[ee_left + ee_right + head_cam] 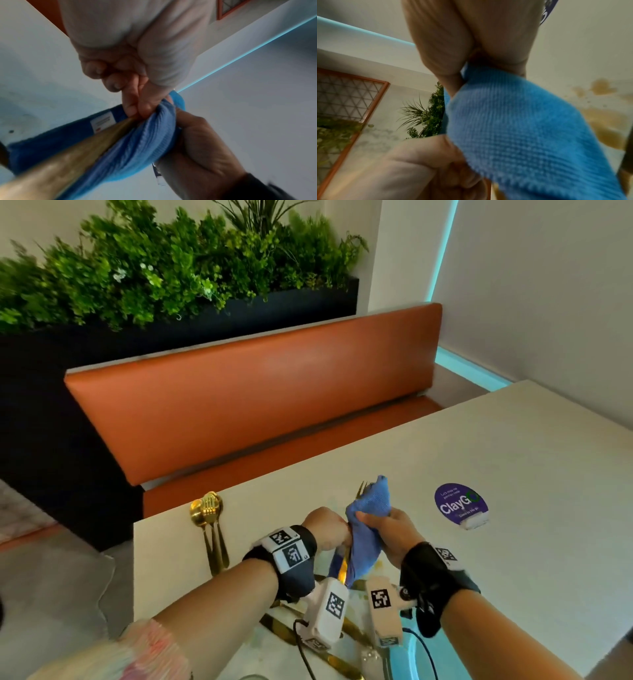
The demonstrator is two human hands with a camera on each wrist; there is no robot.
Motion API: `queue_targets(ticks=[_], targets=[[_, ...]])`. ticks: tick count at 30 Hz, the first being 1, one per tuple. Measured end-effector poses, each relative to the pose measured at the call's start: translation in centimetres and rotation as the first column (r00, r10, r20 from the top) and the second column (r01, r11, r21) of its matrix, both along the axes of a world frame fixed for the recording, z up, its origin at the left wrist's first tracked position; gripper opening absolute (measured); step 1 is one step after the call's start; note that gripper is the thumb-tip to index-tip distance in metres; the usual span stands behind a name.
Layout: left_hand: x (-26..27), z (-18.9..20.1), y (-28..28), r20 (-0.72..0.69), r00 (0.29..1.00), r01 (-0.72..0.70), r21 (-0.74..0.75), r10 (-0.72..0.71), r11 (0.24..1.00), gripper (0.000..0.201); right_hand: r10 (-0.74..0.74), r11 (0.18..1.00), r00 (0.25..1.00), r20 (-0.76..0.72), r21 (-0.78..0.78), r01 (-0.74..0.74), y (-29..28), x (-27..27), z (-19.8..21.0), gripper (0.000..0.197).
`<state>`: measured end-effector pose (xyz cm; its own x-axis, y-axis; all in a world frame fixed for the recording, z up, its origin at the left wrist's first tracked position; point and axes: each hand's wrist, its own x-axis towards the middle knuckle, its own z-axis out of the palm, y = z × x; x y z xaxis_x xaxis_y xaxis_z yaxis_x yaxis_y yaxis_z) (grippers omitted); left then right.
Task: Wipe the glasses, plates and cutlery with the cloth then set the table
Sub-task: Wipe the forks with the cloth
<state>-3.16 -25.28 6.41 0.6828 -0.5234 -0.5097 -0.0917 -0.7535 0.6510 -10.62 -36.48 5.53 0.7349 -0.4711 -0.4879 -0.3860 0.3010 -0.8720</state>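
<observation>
The cream desk (513, 474) carries everything, and the places below are given from the purple ClayGo sticker (460, 506) on its top. The step in hand looks like the cutlery wipe, with the table setting not yet finished. Left of the sticker, above the desk, the blue cloth (366, 529) is bunched round a gold fork (361, 488), whose tines poke out of the cloth's far end. The right hand (387, 530), just left of the sticker, has a full grip curled around the cloth-wrapped fork. The left hand (327, 529), further left again, is closed in a narrow pinch on the fork's gold handle (82, 147), as the left wrist view shows. Well left of the sticker, at the desk's corner, a gold spoon and fork set (209, 525) lies flat, seemingly already placed. Nearer the person than the sticker, under the wrists, sits a gold-rimmed plate (342, 662) of which little shows; what it holds I cannot tell. The next move probably calls for drawing the fork out through the cloth and then laying it down by a plate. Brownish marks (604, 119) show in the right wrist view, on which surface I cannot tell.
</observation>
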Motion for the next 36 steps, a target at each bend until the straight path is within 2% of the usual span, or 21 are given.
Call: queue_targets(ticks=[2,5,8,11,13,15,16,17,18,20,22,24,27,29,31,33,36], targets=[[-0.2,0.5,0.6,0.016,1.000,0.003,0.001,-0.003,1.000,0.021,-0.024,0.993,0.998,-0.050,-0.113,0.018,0.4,0.7,0.4,0.010],[-0.4,1.2,1.4,0.020,1.000,0.020,-0.001,-0.020,1.000,0.015,-0.046,0.961,0.995,-0.089,-0.277,0.020,1.1,1.5,1.2,0.014],[-0.5,1.6,1.9,-0.018,1.000,0.006,0.004,-0.006,1.000,0.005,0.075,0.821,0.978,-0.197,-0.545,-0.172,1.6,2.0,1.9,0.020],[-0.9,1.5,2.3,-0.051,0.999,0.004,0.010,-0.004,1.000,0.015,0.229,0.796,0.950,-0.211,-0.521,-0.307,1.6,2.4,2.6,0.031],[-1.0,1.7,2.4,-0.042,0.999,0.009,0.026,-0.008,1.000,0.016,0.266,0.694,0.925,-0.271,-0.612,-0.379,1.5,2.6,3.5,0.033],[-0.6,2.2,2.5,-0.015,1.000,0.003,0.038,-0.002,0.999,0.010,0.246,0.571,0.926,-0.285,-0.730,-0.376,1.6,2.9,4.5,0.033],[-0.2,2.4,2.5,-0.007,1.000,0.002,0.036,-0.002,0.999,0.009,0.210,0.561,0.948,-0.238,-0.765,-0.316,1.5,3.2,5.0,0.032],[0.1,2.5,2.6,0.001,1.000,0.014,0.038,-0.014,0.999,0.011,0.155,0.609,0.973,-0.170,-0.759,-0.229,1.1,3.3,5.4,0.026],[0.3,2.4,2.8,0.016,1.000,0.021,0.051,-0.022,0.998,0.018,0.097,0.696,0.990,-0.103,-0.704,-0.142,0.6,3.4,6.0,0.019],[0.7,2.3,3.3,0.064,0.997,-0.036,0.072,0.031,0.997,0.031,-0.005,0.847,1.000,-0.009,-0.532,-0.001,-0.6,3.5,6.3,0.021],[1.4,2.3,3.8,0.062,0.986,-0.157,0.016,0.156,0.987,0.033,-0.023,0.912,1.000,0.018,-0.409,0.028,-1.6,3.1,5.8,0.025],[1.9,2.9,3.9,-0.035,0.953,-0.302,-0.090,0.300,0.949,0.037,0.050,0.967,0.999,0.000,-0.248,-0.048,-1.2,2.5,5.0,0.031],[2.0,4.0,3.5,-0.170,0.916,-0.391,-0.189,0.362,0.901,0.043,0.291,0.931,0.951,-0.106,-0.199,-0.307,0.9,2.3,3.2,0.030],[1.9,4.4,3.2,-0.259,0.887,-0.443,-0.244,0.383,0.863,0.037,0.395,0.881,0.912,-0.112,-0.234,-0.410,2.2,2.7,2.8,0.020],[1.8,4.9,3.2,-0.318,0.856,-0.495,-0.281,0.407,0.822,0.035,0.404,0.875,0.910,-0.094,-0.248,-0.415,3.0,3.0,2.9,0.010],[1.9,5.0,3.3,-0.324,0.848,-0.509,-0.281,0.419,0.813,0.032,0.393,0.883,0.917,-0.069,-0.250,-0.397,3.4,3.2,3.2,0.005],[2.0,5.5,3.4,-0.325,0.824,-0.553,-0.280,0.464,0.785,0.008,0.359,0.898,0.932,-0.055,-0.253,-0.361,3.8,3.7,3.5,0.014]])
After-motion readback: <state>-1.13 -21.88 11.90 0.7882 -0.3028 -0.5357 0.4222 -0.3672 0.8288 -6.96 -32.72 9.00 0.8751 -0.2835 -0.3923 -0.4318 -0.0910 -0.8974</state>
